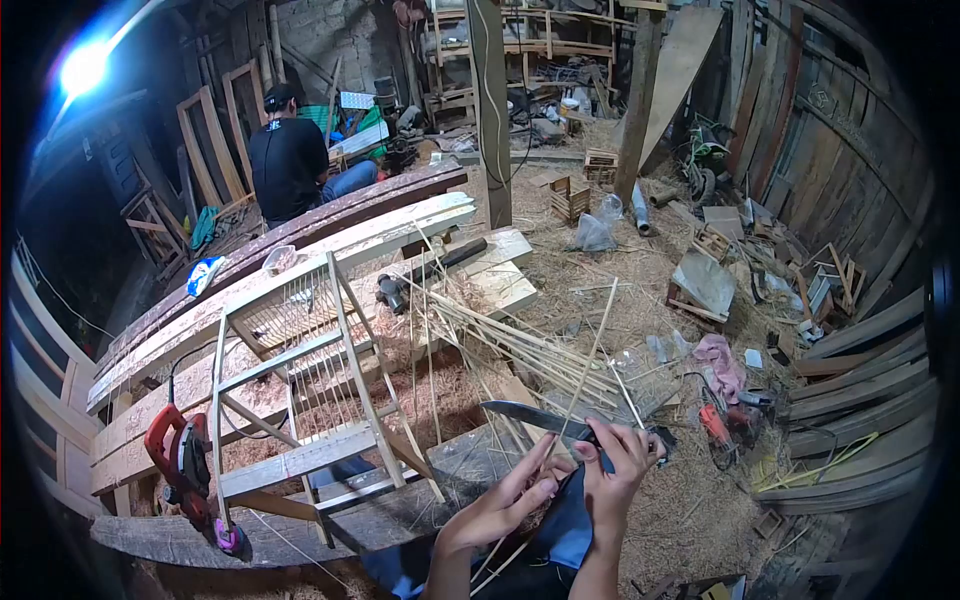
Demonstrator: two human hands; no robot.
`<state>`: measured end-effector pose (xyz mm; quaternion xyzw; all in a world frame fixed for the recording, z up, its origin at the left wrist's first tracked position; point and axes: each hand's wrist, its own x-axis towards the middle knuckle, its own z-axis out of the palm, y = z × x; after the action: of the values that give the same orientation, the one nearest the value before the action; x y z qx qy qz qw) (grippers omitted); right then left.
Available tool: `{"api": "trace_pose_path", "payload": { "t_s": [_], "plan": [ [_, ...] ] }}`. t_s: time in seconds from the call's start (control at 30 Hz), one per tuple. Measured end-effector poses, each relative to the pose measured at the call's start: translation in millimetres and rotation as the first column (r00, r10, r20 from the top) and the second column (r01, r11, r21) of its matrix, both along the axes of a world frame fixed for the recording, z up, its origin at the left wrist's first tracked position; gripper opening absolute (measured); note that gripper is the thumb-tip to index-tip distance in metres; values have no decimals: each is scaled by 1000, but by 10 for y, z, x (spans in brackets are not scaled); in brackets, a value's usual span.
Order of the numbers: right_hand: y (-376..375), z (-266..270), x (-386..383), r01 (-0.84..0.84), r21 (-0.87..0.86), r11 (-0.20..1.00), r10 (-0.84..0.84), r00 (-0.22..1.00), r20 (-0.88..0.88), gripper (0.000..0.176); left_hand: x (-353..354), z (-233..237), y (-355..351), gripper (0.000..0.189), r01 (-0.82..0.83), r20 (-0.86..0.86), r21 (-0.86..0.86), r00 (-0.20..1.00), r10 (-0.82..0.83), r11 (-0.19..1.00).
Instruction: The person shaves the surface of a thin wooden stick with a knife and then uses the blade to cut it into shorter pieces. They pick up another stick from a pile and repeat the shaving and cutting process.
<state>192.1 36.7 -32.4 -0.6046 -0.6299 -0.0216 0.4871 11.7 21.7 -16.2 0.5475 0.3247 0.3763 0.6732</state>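
Observation:
Low at the front, my left hand point(522, 497) pinches a long thin wooden strip point(592, 355) that slants up and away from me. My right hand point(613, 468) is wrapped round the handle of a knife point(528, 413). Its dark blade points left and crosses the strip just above my left fingers. The handle is mostly hidden by my fingers. Beyond the blade, a loose bundle of similar strips point(540, 345) lies across the bench and over its edge. Left of my hands, a wooden frame point(300, 462) strung with thin rods stands on the bench.
A red power tool point(178, 450) sits at the bench's left end, and a hammer point(393, 293) lies behind the frame. Long planks point(350, 235) run along the bench. Across it, a person in a dark shirt point(285, 160) sits facing away. Shavings and a red-and-black tool point(716, 427) lie on the floor.

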Motion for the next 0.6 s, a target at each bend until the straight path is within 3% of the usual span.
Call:
{"api": "trace_pose_path", "payload": {
  "t_s": [0.07, 0.1, 0.17, 0.3, 0.37, 0.47, 0.6],
  "plan": [
    [5, 5, 31, -9, 7, 1000, 9, 1000, 16, 30, -31, -190, -5, 72, -10, -149, 162, 988, 34, 987],
    [7, 11, 41, -19, 12, 1000, 19, 999, 31, 32, -10, -200, -20, 72, -10, -149, 162, 988, 34, 987],
    [-13, 63, 35, -48, -1, 999, 48, 999, 3, 31, 47, -208, -31, 62, -109, 73, 36, 992, 107, 993],
    [-49, 150, -27, -134, -18, 991, 134, 991, 5, 31, 76, -32, 46, 44, -115, 89, -72, 989, 122, 991],
    [-54, 116, -64, -136, -44, 990, 136, 991, -7, 28, 127, -18, 21, 28, -219, 147, -140, 960, 239, 966],
    [-56, 142, -148, -136, -37, 990, 136, 991, -2, 28, 162, -27, -13, 26, -333, 134, -192, 923, 361, 923],
    [-57, 138, -175, -138, -33, 990, 137, 990, -20, 28, 181, -127, -15, 25, -353, 164, -245, 903, 398, 903]
  ]
}}
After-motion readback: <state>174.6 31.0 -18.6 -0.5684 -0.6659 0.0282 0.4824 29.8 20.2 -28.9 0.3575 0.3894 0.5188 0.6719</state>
